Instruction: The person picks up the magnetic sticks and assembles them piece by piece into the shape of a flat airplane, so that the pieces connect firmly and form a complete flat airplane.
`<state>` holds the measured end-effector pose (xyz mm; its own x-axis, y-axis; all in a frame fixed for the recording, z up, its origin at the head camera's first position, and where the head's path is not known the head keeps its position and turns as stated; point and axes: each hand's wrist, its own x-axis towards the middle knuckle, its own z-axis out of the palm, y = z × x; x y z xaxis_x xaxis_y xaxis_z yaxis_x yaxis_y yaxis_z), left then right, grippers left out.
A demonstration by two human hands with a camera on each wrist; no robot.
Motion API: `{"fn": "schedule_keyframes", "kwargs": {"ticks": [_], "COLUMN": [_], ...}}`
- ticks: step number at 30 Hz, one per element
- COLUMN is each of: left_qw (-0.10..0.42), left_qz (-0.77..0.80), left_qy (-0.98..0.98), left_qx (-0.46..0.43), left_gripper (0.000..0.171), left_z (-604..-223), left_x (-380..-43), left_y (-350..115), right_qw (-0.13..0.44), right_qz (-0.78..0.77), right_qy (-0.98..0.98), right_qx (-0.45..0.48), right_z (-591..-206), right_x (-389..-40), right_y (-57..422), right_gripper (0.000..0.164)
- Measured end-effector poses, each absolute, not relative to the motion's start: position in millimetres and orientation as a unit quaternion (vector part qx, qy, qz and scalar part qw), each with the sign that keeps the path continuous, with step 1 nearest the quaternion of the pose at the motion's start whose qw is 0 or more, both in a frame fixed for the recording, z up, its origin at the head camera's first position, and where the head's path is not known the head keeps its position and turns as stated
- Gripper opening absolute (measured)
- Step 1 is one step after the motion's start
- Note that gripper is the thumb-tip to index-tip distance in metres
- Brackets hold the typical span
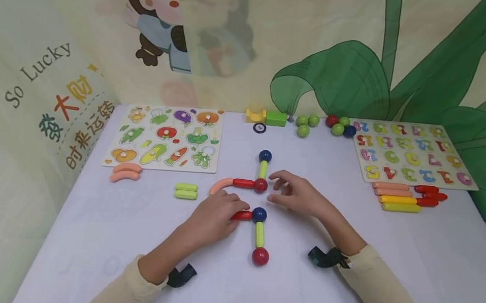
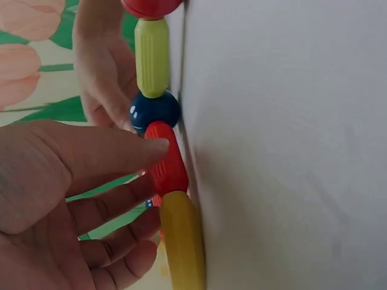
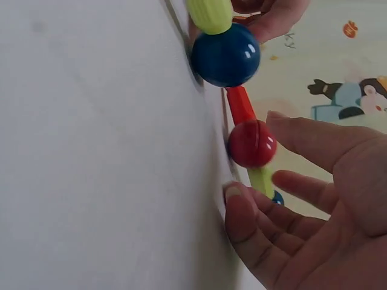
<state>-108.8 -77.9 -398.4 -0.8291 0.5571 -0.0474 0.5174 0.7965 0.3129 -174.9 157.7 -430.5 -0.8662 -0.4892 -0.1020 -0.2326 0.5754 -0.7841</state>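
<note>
My left hand pinches a short red stick, the thumb on its near side. One end of that stick meets a dark blue ball; a yellow stick joins the other end, hidden under the hand in the head view. From the blue ball a light green stick runs to a red ball. My right hand holds nothing, fingers loosely bent beside another red ball. That ball links a red stick with a curved pink stick, and a green stick topped by a blue ball.
A vegetable puzzle board lies back left, a number board back right. Loose pink sticks and green sticks lie left; several coloured sticks lie right. Green balls and a green block sit near the back wall.
</note>
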Motion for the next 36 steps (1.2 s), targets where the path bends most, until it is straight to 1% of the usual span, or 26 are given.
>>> {"fn": "schedule_keyframes", "kwargs": {"ticks": [3,8,13,25,31,36], "left_qw": [0.063,0.062,0.080,0.097,0.097,0.102], "left_qz": [0.120,0.125,0.140,0.122,0.125,0.126], "left_qy": [0.948,0.947,0.944,0.949,0.948,0.948], "left_qx": [0.288,0.291,0.286,0.274,0.275,0.275], "left_gripper": [0.035,0.032,0.034,0.034,0.034,0.035], "left_z": [-402.1,-405.4,-404.3,-402.0,-401.9,-401.7], "left_x": [-110.5,-110.9,-110.3,-111.5,-112.2,-112.2], "left_y": [-79.7,-81.7,-82.0,-85.4,-85.9,-86.1], "right_qw": [0.132,0.110,0.120,0.123,0.121,0.140], "right_qz": [-0.387,-0.362,-0.360,-0.383,-0.406,-0.449], "right_qy": [0.882,0.889,0.888,0.884,0.873,0.854], "right_qx": [-0.234,-0.259,-0.258,-0.240,-0.240,-0.221], "right_z": [-431.2,-430.7,-428.9,-432.4,-437.2,-445.2], "right_x": [-186.4,-200.3,-207.6,-209.2,-207.6,-209.2], "right_y": [144.1,131.7,128.8,124.8,129.9,139.8], "right_gripper": [0.053,0.046,0.039,0.038,0.040,0.038]}}
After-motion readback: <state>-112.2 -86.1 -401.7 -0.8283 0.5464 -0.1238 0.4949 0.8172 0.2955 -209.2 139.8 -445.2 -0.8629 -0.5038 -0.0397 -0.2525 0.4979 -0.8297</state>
